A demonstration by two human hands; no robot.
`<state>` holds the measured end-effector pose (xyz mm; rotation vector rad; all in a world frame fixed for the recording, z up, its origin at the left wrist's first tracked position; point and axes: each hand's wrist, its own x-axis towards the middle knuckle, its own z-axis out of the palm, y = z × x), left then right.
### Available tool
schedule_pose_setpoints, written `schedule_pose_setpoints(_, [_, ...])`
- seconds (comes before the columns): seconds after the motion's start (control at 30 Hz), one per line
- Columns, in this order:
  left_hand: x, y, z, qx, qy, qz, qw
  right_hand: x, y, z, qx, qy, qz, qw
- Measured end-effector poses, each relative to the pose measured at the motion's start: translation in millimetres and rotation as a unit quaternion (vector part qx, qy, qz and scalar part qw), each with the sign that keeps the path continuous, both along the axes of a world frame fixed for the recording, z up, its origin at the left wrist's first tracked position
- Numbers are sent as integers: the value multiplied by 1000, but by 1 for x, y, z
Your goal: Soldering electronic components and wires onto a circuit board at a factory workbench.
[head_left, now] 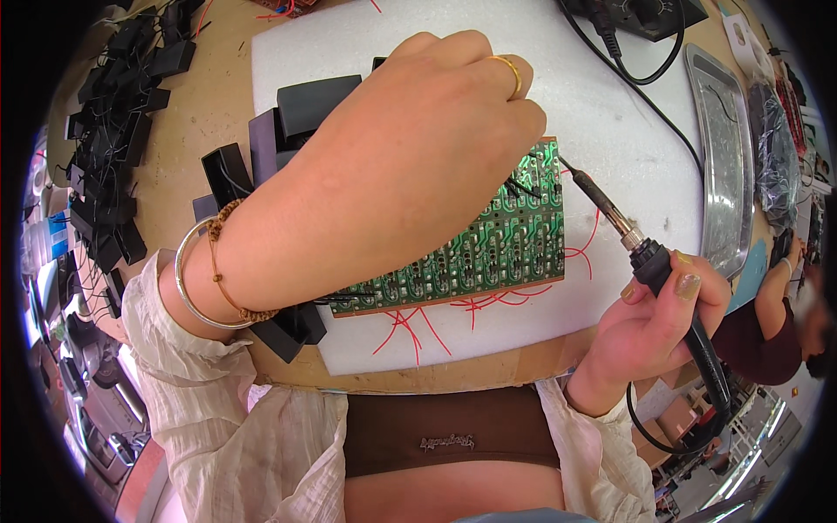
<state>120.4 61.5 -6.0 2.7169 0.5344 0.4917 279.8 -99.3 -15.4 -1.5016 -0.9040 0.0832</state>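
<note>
My right hand (667,318) grips a soldering iron (652,261) by its black handle. The iron's dark tip points up and left, close to the right edge of a green circuit board panel (514,235). My left hand (436,131) reaches across the panel with its fingers curled closed. Its fingertips are turned away, so what they pinch is hidden. Short black wires (521,186) show just below those fingers, on the panel. Thin red wires (410,329) stick out from under the panel's near and right edges.
The panel lies on a white foam sheet (628,122). Black plastic cases (318,100) sit beside my left forearm, and many more with cables (122,139) line the far left. A metal tray (724,166) stands right. The iron's cord loops below my right hand. Another person's arm (772,296) shows at right.
</note>
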Motion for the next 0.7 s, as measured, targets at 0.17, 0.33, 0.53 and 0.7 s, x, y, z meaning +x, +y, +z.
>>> schedule_pose_setpoints(0.17, [0, 0, -1, 9, -9, -2, 1000, 0, -1, 1, 0, 12, 14, 1000])
schedule_pose_setpoints(0.33, [-1, 1, -2, 11, 10, -1, 1000, 1, -1, 2, -11, -1, 7, 1000])
schedule_pose_setpoints(0.53, [-1, 0, 9, 15, 2, 1, 1000, 7, -7, -1, -13, -31, 30, 999])
schedule_pose_setpoints(0.7, [-15, 3, 35, 26, -56, 27, 998, 6, -8, -2, -3, -29, -21, 999])
